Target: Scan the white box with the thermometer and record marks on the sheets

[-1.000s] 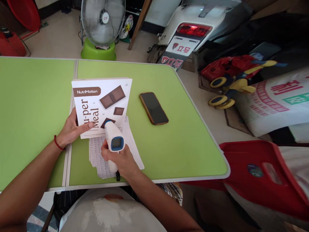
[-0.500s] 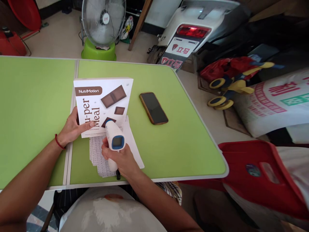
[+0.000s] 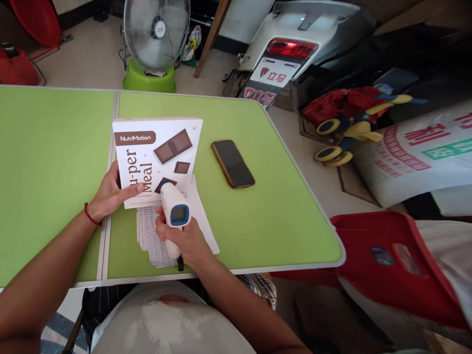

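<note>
My left hand [image 3: 114, 192] grips the left side of a white NutriMotion box [image 3: 147, 167], its thumb across the printed front and the other fingers hidden behind. The box stands tilted up, its front facing me. In my right hand [image 3: 188, 240] is a white infrared thermometer [image 3: 172, 199] with a blue-rimmed screen, my fingers wrapped round its handle. The thermometer's front end points at the lower part of the box; whether they touch I cannot tell. Under both lie sheets of paper [image 3: 202, 216], some covered in handwriting. A black pen end [image 3: 180, 263] shows below the handle.
A dark phone [image 3: 233, 163] in a brown case lies right of the box on the green table [image 3: 287, 216]. Beyond the far edge are a fan [image 3: 157, 34] on a green stool and a scooter [image 3: 283, 54]. A red chair [image 3: 391, 265] stands at the right.
Both hands, the box and the thermometer hold nearly the same pose. The whole view has shifted very slightly, with the phone and background a little further left.
</note>
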The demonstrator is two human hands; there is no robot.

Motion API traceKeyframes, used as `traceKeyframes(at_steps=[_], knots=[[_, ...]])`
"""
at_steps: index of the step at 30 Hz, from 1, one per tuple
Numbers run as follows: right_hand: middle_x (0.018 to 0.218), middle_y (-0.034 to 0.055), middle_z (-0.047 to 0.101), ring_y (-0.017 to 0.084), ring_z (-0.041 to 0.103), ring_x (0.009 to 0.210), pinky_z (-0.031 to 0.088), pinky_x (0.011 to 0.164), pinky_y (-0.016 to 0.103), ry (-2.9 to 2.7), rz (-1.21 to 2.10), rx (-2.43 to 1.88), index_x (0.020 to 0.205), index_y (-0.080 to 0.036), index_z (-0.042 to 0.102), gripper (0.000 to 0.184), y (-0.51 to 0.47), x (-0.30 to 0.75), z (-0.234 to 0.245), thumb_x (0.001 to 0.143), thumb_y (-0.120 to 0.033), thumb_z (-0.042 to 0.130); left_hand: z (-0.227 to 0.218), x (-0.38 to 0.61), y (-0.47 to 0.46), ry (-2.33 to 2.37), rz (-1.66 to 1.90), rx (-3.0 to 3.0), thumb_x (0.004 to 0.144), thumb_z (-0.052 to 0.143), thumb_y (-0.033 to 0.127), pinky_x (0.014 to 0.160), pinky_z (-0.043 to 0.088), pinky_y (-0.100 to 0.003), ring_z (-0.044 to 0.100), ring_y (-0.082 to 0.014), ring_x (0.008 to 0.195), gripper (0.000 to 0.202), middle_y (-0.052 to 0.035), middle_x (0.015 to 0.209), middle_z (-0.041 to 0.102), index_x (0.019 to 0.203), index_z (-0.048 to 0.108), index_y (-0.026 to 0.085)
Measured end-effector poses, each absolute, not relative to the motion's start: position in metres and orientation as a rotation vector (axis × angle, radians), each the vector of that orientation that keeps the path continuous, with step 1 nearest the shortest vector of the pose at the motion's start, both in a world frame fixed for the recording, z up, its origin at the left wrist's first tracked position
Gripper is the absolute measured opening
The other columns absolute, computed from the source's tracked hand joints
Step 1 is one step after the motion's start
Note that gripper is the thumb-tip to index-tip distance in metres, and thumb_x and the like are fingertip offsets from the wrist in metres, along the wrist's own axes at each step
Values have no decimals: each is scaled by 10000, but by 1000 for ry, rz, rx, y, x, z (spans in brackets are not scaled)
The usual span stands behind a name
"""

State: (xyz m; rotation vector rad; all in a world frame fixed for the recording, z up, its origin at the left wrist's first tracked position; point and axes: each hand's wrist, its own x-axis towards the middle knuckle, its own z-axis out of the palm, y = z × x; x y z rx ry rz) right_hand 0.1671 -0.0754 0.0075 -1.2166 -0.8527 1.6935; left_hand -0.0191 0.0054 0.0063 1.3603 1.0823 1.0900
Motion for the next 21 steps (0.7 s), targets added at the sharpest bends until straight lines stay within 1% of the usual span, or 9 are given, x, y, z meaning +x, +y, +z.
traceKeyframes(at_steps=[5, 8, 10, 11, 13, 15, 18, 19, 21], knots=[[640, -24, 560, 123, 461, 578, 424, 576, 296, -936, 1625, -1305, 735, -206, 603, 228, -78, 171, 6, 596, -314, 748, 7, -19, 5, 1077, 1105, 1302, 627, 878, 441, 892, 525, -490, 620, -353, 1091, 662, -140, 1160, 656, 1140, 569, 158], [644, -9, 585, 146, 496, 606, 444, 586, 305, -1071, 1549, -1371, 719, -206, 610, 233, -77, 180, 12, 586, -329, 758, 9, -18, 4, 1015, 1166, 1296, 642, 873, 424, 909, 522, -491, 616, -355, 1105, 652, -135, 1181, 645, 1149, 555, 165], [680, 1, 619, 158, 525, 627, 454, 595, 304, -1211, 1462, -1384, 765, -208, 626, 224, -73, 193, 17, 603, -318, 734, 9, -17, 4, 977, 1232, 1305, 657, 865, 411, 931, 515, -493, 612, -347, 1117, 629, -128, 1203, 634, 1143, 544, 175], [723, 9, 644, 167, 547, 649, 462, 609, 304, -1292, 1418, -1396, 824, -209, 635, 244, -70, 201, 19, 614, -304, 714, 9, -18, 4, 970, 1267, 1316, 660, 863, 405, 944, 510, -492, 605, -344, 1132, 620, -123, 1212, 628, 1139, 538, 182], [811, 25, 675, 184, 581, 703, 474, 643, 311, -1414, 1250, -1477, 935, -210, 629, 318, -61, 219, 20, 628, -283, 670, 9, -19, 5, 980, 1325, 1343, 660, 865, 398, 967, 500, -487, 578, -341, 1176, 623, -111, 1222, 618, 1141, 520, 202], [891, 55, 685, 212, 604, 773, 491, 697, 340, -1585, 1054, -1587, 997, -203, 625, 348, -50, 239, 15, 660, -287, 635, 8, -19, 7, 1008, 1361, 1368, 660, 865, 388, 987, 486, -486, 552, -338, 1209, 649, -102, 1220, 610, 1162, 493, 215], [961, 110, 656, 272, 613, 874, 498, 769, 414, -1878, 731, -1700, 997, -181, 648, 342, -36, 264, -2, 694, -340, 639, 8, -20, 9, 1032, 1388, 1404, 656, 867, 363, 1007, 464, -500, 556, -330, 1191, 696, -100, 1190, 604, 1196, 455, 214], [1000, 126, 646, 286, 611, 904, 499, 774, 426, -1934, 638, -1723, 1011, -180, 652, 348, -32, 271, -9, 716, -364, 638, 7, -20, 10, 1033, 1387, 1414, 653, 868, 360, 1012, 458, -502, 559, -328, 1183, 707, -102, 1189, 599, 1203, 449, 212], [1020, 128, 633, 287, 613, 895, 506, 738, 418, -1992, 492, -1770, 1035, -191, 653, 353, -26, 281, -22, 750, -398, 635, 6, -20, 11, 1034, 1370, 1432, 650, 869, 367, 1026, 447, -500, 554, -326, 1188, 728, -108, 1213, 584, 1218, 440, 209]])
